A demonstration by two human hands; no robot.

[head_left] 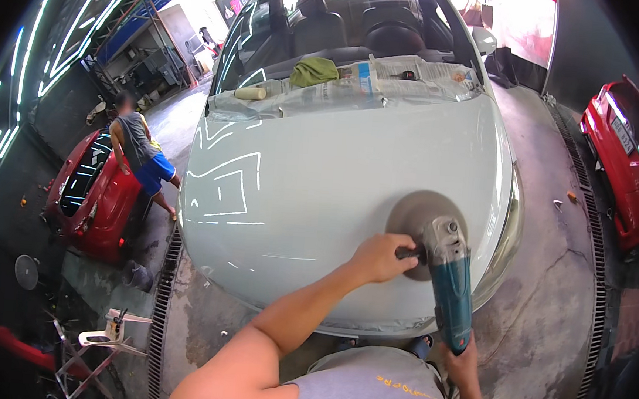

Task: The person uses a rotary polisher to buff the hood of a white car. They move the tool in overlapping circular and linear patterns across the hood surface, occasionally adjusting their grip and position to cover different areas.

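Note:
A teal electric car polisher [451, 294] with a round pad [408, 209] rests over the right front part of a pale car hood [321, 177]. The pad looks blurred and lies against or just over the paint; I cannot tell which. My left hand [384, 259] is wrapped round the black side handle [408, 253], next to the machine's metal head. Down at the rear end of the body, my right hand [461, 363] grips the polisher; its fingers are partly hidden by the tool.
Plastic and newspaper [409, 87] cover the hood's rear edge, holding a green cloth [314, 72] and a pale bottle [250, 93]. Left, a person [139, 146] stands beside a red car [93, 198]. Another red car [618, 161] is at right. A white stool [106, 336] stands lower left.

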